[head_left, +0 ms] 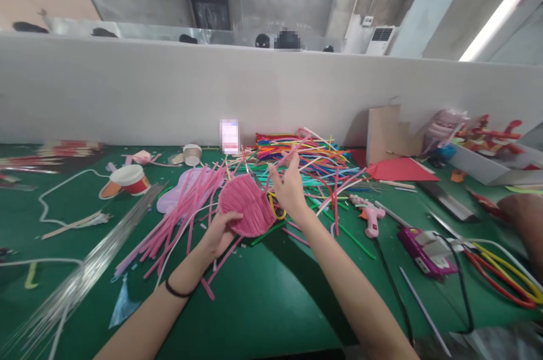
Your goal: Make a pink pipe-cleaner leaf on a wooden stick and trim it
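My left hand [223, 232] grips the lower left edge of a round, fuzzy pink piece [246, 204], built from pipe cleaners laid side by side. Beyond its right edge is my right hand [288, 187], raised, with thumb and fingers closed around a thin pink pipe cleaner [292, 149]. A yellow loop [278, 211] shows partly between the pink piece and my right wrist. Loose pink pipe cleaners [182, 213] lie in a heap to the left, and a multicoloured pile of pipe cleaners [305, 150] spreads behind my right hand.
At right lie a pink glue gun [372, 219], a purple power strip [426, 252] and scissors [500, 269]; another person's hand [524, 213] is beyond. Thin wires [93, 264], a paper cup [131, 180] and a lit phone [229, 136] are left and back. A white partition [169, 88] borders the table.
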The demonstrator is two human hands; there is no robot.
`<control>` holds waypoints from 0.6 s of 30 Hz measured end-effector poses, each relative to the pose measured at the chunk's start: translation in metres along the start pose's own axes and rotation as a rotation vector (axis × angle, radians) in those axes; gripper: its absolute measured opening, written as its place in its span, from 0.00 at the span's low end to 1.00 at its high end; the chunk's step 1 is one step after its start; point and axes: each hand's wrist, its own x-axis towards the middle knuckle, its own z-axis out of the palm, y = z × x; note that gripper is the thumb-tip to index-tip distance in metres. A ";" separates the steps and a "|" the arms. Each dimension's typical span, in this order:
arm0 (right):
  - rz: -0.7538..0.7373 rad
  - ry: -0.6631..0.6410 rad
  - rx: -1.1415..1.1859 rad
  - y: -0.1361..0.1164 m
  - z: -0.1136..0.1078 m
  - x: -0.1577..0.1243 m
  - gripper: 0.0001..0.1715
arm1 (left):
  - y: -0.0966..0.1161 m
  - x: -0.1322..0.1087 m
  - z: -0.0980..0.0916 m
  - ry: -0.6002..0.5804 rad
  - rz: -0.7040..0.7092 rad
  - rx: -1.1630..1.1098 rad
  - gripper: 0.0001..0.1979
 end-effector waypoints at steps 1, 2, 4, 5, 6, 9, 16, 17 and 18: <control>0.000 0.012 0.004 0.000 -0.001 0.002 0.40 | -0.002 -0.001 0.000 -0.013 0.002 0.026 0.16; 0.001 0.028 0.005 -0.001 -0.004 0.003 0.37 | -0.003 -0.002 0.000 -0.026 0.003 0.049 0.16; 0.009 0.068 -0.011 -0.003 -0.013 0.007 0.32 | -0.005 -0.003 0.000 -0.046 0.003 0.088 0.15; 0.014 0.088 -0.026 -0.005 -0.018 0.008 0.30 | -0.006 -0.004 0.000 -0.053 0.003 0.104 0.15; 0.017 0.103 -0.037 -0.006 -0.023 0.010 0.29 | -0.007 -0.004 0.000 -0.058 0.005 0.116 0.14; 0.020 0.076 -0.034 -0.010 -0.034 0.013 0.29 | -0.008 -0.003 0.001 -0.058 0.025 0.116 0.13; -0.003 -0.167 -0.205 -0.023 -0.049 0.014 0.19 | -0.005 -0.001 0.001 -0.017 0.084 0.046 0.14; -0.021 -0.196 -0.270 -0.026 -0.050 0.014 0.17 | -0.004 -0.001 0.001 -0.010 0.090 0.036 0.14; -0.039 -0.230 -0.330 -0.028 -0.052 0.013 0.15 | -0.004 -0.001 0.001 -0.002 0.096 0.028 0.13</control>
